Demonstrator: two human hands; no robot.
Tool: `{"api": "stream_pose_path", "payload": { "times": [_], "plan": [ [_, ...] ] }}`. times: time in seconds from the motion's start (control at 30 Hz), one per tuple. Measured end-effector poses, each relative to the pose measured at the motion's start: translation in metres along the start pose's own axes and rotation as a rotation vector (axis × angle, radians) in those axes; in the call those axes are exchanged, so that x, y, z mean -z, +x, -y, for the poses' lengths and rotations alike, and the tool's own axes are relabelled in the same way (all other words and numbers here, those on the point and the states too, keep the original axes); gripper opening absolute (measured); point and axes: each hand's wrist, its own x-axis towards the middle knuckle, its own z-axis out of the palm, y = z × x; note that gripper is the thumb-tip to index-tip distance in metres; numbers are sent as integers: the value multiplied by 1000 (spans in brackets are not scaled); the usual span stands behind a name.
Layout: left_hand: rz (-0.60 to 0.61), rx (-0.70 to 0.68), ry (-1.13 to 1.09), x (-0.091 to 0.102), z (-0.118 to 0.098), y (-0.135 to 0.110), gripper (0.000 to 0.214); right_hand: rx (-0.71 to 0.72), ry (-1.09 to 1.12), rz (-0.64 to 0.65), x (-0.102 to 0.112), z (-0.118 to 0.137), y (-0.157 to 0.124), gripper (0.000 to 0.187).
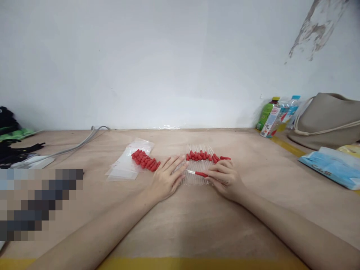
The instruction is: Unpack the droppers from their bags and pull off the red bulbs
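My right hand [226, 178] pinches a dropper [201, 174] by its red bulb, with the clear tube pointing left toward my other hand. My left hand [168, 178] lies flat with its fingers stretched out, its fingertips beside that tube. Between and behind the hands, clear dropper tubes [194, 180] lie side by side, crossed by a row of red bulbs [199, 155]. Left of my left hand is another heap of red bulbs [144, 160], partly on clear plastic bags [123, 167]. What lies under my left palm is hidden.
At the back right stand a green bottle [266, 114] and a clear bottle with a blue cap [294, 107], beside a grey drawstring bag [323, 116]. A blue packet [332, 167] lies at the right. A grey cable [75, 145] and dark items [17, 152] are at the left.
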Motion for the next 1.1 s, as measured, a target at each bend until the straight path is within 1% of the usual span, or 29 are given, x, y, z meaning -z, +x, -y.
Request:
{"api": "stream_pose_path", "payload": {
  "times": [0.1,0.2,0.23,0.3,0.37,0.4,0.5,0.6,0.73,0.93,1.1],
  "plan": [
    [-4,-64,3,2,-2,0,25,49,37,6,-3,9,-2,21],
    [-33,-104,-6,2,-3,0,15,33,34,9,-3,14,1,19],
    [-41,-116,-6,1,-4,0,14,18,22,16,-3,16,3,20],
    [-43,-139,-4,0,-6,0,13,-3,-11,36,-4,21,6,28],
    [-33,-163,-3,-1,-9,1,14,16,-45,50,-9,25,7,36],
    [-27,-173,-3,-1,-10,1,14,40,-59,48,-12,27,8,36],
    [-22,-192,-5,-1,-11,2,13,119,-81,26,-22,31,8,22],
    [-18,-215,-32,0,-11,1,12,164,-58,56,-25,32,6,12],
    [-15,-247,-95,2,-11,0,11,210,-36,95,-22,33,5,11],
    [-32,-259,-153,3,-11,0,11,270,-59,57,-19,32,4,12],
    [-21,-260,-194,3,-12,0,10,298,-88,52,-17,31,3,12]
  ]
}}
